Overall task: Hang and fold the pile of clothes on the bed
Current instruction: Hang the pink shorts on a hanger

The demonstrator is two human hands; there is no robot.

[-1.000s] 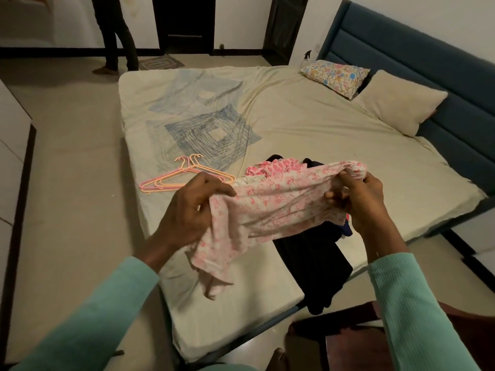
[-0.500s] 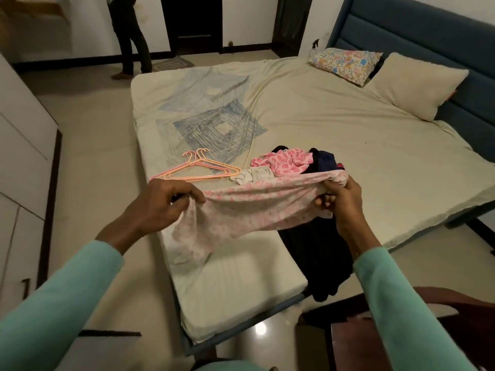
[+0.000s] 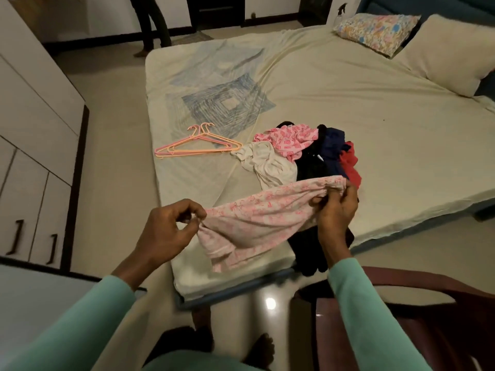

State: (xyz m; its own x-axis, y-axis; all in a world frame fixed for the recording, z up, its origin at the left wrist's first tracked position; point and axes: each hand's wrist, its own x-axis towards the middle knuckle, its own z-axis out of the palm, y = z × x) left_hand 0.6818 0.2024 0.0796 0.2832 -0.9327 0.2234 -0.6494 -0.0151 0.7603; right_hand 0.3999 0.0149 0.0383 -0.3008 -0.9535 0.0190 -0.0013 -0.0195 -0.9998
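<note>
Your left grip [image 3: 166, 231] pinches one end of a pale garment [image 3: 257, 220] between thumb and curled fingers, and your right grip [image 3: 336, 210] has its fingers closed round the bunched opposite end, so the cloth is stretched between them. That garment is whitish with a small pink print. It sags in the middle, and a loose flap hangs from its lower edge. You hold it in the air just on your side of the pile of clothes [image 3: 308, 156], above the corner of the bed [image 3: 348, 103]. The pile lies on the sheet and shows five pieces by colour: a pink patterned one, a white one, a black one, a navy one and a red one. The black piece trails from the pile over the mattress edge, partly hidden behind your right grip and the stretched cloth. Left of the pile lie the hangers [image 3: 198, 145], pink and orange and overlapping, so their exact number is unclear. Well beyond the pile, two pillows sit at the headboard: a floral pillow [image 3: 375, 30] and a plain pillow [image 3: 450, 52]. On your side of the pile, to its right, stands one dark wooden chair [image 3: 401, 317]. Far left of the pile are white cabinets [image 3: 32, 129], and beyond it another person's legs [image 3: 152, 25].
</note>
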